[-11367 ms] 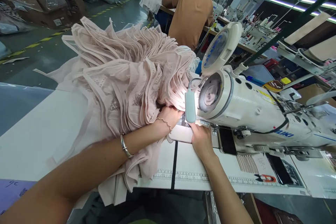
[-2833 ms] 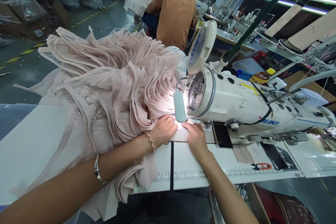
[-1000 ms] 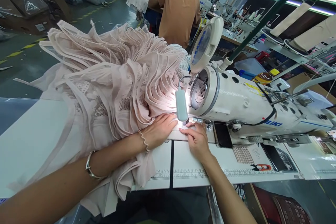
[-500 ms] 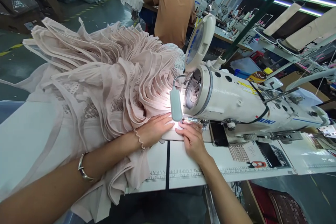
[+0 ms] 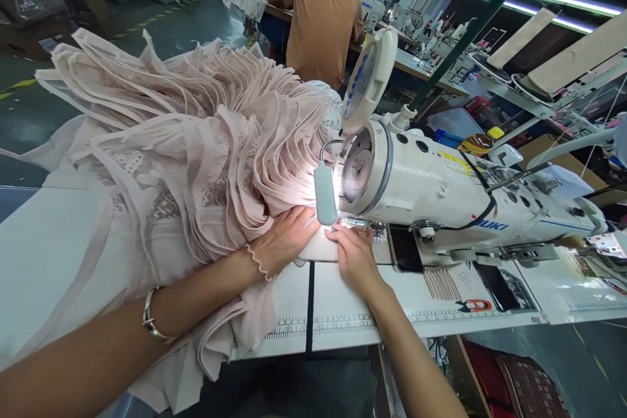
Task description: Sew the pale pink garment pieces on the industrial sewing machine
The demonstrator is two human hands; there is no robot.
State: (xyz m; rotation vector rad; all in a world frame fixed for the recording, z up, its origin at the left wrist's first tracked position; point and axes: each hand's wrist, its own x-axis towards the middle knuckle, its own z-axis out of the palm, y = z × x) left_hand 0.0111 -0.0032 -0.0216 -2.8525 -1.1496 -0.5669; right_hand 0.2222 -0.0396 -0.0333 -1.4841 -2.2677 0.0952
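A white sewing machine (image 5: 431, 176) stands in front of me, with a lit grey-green lamp (image 5: 325, 194) hanging by its needle end. Pale pink garment fabric (image 5: 210, 144) with lace parts is heaped left of the machine and runs in towards the needle. My left hand (image 5: 289, 235) lies flat on the fabric's edge, fingers stretched towards the lamp. On the machine bed, my right hand (image 5: 356, 255) has its fingers bent and drawn together at the fabric by the presser foot. The lamp and the glare hide the needle and much of the fabric between my fingertips.
A dark phone (image 5: 406, 249) lies against the machine's base. Orange-handled thread snips (image 5: 474, 305) rest further right, near a printed ruler strip (image 5: 343, 325) along the table's front edge. Thread cones (image 5: 524, 39) stand at the upper right. Beyond, a person in a brown shirt (image 5: 321, 19) sits facing away.
The round mechanism in the machine's open end now looks blurred, as if turning. My right fingers have drawn closer together, while my left hand stays on the fabric. The view has shifted slightly.
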